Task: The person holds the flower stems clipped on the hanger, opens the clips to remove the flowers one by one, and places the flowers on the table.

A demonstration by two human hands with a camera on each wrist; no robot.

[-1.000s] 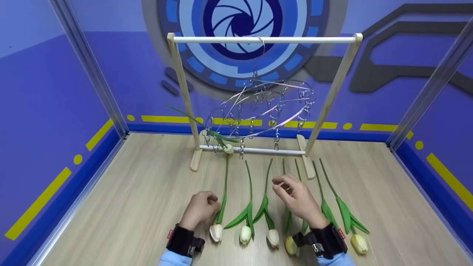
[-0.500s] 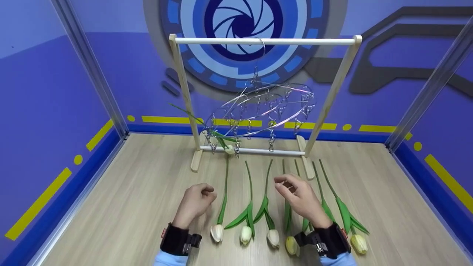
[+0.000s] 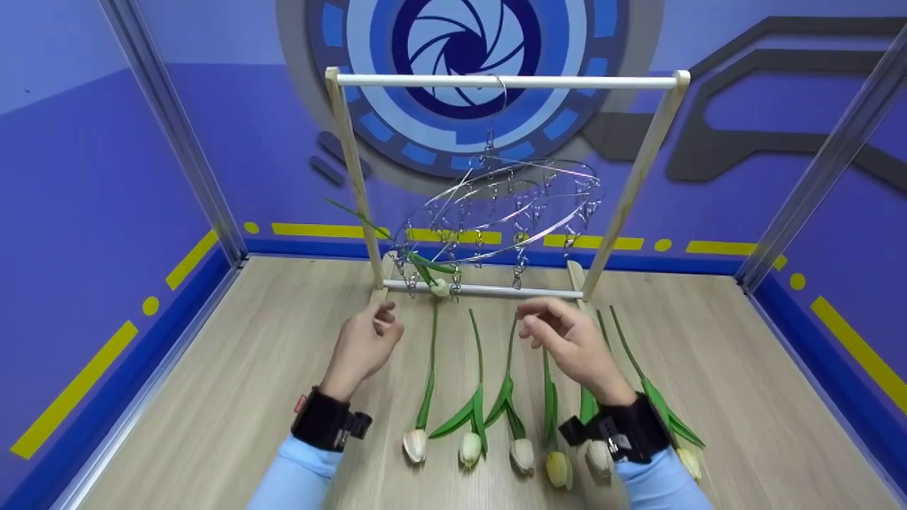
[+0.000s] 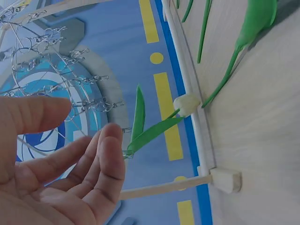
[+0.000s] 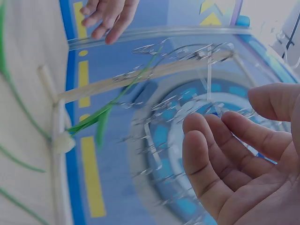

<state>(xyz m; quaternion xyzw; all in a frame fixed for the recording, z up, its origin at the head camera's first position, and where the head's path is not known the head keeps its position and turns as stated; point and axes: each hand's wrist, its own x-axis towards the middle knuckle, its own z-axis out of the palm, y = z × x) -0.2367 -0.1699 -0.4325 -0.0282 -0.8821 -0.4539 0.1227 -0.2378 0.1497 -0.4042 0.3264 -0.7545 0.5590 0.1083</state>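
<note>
My left hand hovers over the table left of the tulip row, fingers loosely curled with nothing in them. On the other side, my right hand is raised above the stems, also holding nothing, its fingers relaxed. A white tulip hangs tilted, head down, from a clip at the left front of the metal clip hanger; in the left wrist view its head shows beyond my fingers. Several artificial tulips lie in a row, among them a white tulip and a yellow tulip.
The hanger hooks over the white top bar of a wooden rack standing at the back of the table. Its lower bar runs close behind the stem ends. Printed blue panels enclose the table at the back and sides.
Both hands have moved up and forward toward the rack, the left also drifting leftward away from the nearest tulip. The hanger's clips have swung slightly.
</note>
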